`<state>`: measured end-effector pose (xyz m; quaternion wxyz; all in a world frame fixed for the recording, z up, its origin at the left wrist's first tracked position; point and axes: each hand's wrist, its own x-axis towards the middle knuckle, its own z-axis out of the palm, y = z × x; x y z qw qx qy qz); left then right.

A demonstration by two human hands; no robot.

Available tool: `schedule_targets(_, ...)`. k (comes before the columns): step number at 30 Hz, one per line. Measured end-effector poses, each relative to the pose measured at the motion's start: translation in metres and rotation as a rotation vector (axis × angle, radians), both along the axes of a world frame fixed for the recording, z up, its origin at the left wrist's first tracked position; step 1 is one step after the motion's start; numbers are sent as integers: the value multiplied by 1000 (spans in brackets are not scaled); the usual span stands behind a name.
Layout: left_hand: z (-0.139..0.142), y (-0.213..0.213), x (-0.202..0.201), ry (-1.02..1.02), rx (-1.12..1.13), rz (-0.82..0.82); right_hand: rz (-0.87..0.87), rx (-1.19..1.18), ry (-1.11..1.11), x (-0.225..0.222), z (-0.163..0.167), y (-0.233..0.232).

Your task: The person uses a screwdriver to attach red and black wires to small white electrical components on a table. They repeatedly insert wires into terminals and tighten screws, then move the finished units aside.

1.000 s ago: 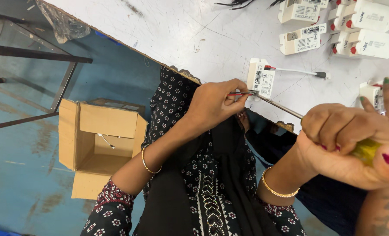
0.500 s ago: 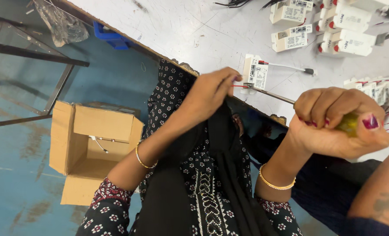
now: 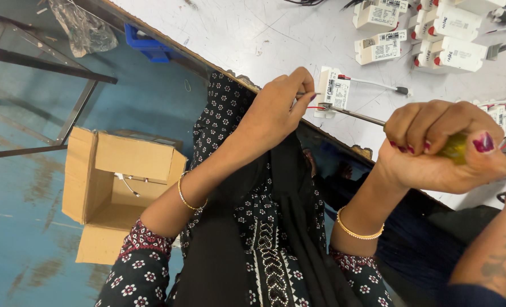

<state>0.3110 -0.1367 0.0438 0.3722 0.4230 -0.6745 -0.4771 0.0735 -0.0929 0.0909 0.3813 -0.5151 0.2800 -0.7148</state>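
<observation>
The white table [image 3: 275,34] is scratched. A small white box with wires [image 3: 335,91] lies near its edge. More white boxes [image 3: 434,34] lie farther back from that small box.

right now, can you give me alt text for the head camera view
A person's right hand grips a yellow-handled screwdriver, its metal shaft reaching a small white plastic box with wires that the left hand steadies at the white table's edge. An open cardboard box sits on the blue floor below.
</observation>
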Motion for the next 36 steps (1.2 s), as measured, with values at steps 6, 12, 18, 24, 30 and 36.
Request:
schedule_targets(6,-9,-2,-3,40,-62,-2,60,25,141,6,6,-7)
schedule_targets(12,-11,-3,-9,8,36,-16,-50,116,-737,10,13,-7)
schedule_targets(18,-13,-4,-18,-62,23,5,-29,115,80,1,0,-7)
schedule_targets(24,-15,3,-29,-130,-121,56,-29,95,78,-6,-8,-3)
schedule_targets(30,-1,7,-39,-185,-40,50,65,145,82,1,12,0)
schedule_targets(36,-1,28,-37,-129,-159,97,63,83,-25,23,26,15)
